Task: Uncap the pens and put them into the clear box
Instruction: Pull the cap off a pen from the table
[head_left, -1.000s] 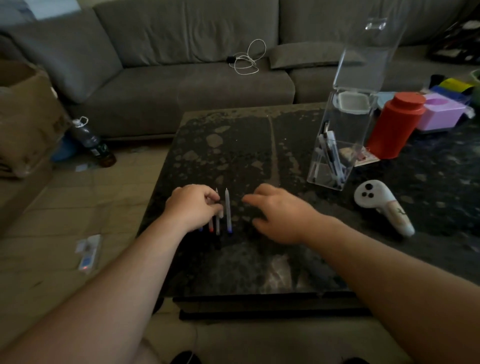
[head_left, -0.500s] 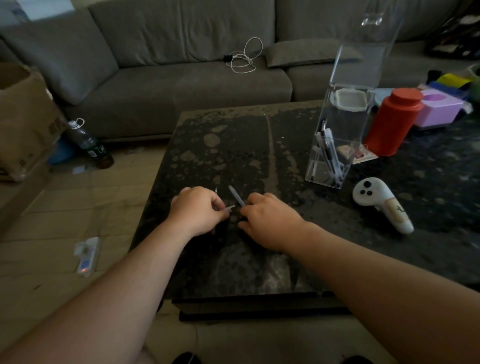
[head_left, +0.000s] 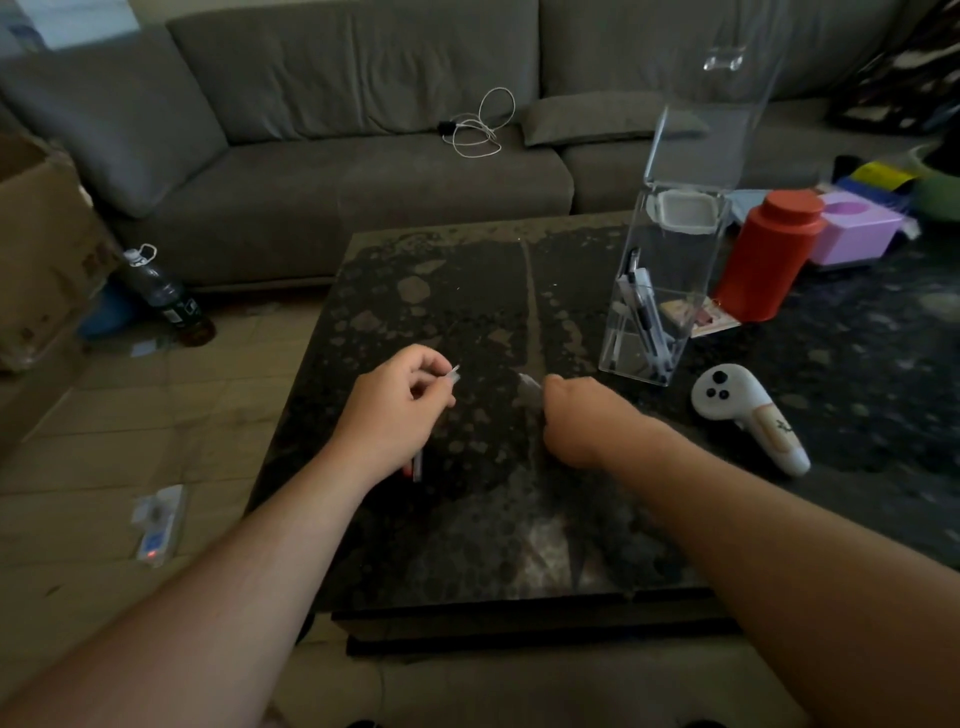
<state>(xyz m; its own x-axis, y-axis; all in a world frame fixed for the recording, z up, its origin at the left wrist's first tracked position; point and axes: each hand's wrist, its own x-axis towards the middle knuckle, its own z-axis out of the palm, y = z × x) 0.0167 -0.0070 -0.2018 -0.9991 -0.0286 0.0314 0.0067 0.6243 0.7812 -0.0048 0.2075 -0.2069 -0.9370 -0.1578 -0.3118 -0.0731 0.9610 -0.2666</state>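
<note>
Both hands hover over the near middle of the dark table (head_left: 467, 519), apart from each other. The left hand (head_left: 397, 410) has its fingers curled, thumb and forefinger pinching a small pale cap (head_left: 453, 372) that pokes out toward 1 o'clock; from under its heel, at 6 o'clock, stick out the ends of more pens (head_left: 414, 466) (one red-tipped, one pale), though whether they lie on the table or sit in the palm cannot be told. The right hand (head_left: 582, 421) is clenched around a pen (head_left: 530, 383), whose blurred pale end shows at the hand's 10 o'clock; the rest is hidden in the fist. The box (head_left: 662, 291) stands upright at 2 o'clock from the right hand, well apart from it, with its hinged lid (head_left: 701, 140) swung up and open; several pens lean inside against its left wall. Just beside the box at 4 o'clock lies a white controller (head_left: 748, 415). At the box's 2 o'clock stands a red canister (head_left: 763, 254), with a pink box (head_left: 857, 234) beyond it. Behind the table runs a grey sofa (head_left: 337, 171) with a white cable (head_left: 475, 127) coiled on its seat. On the floor at 9 o'clock from the table stands a bottle (head_left: 163, 296).
</note>
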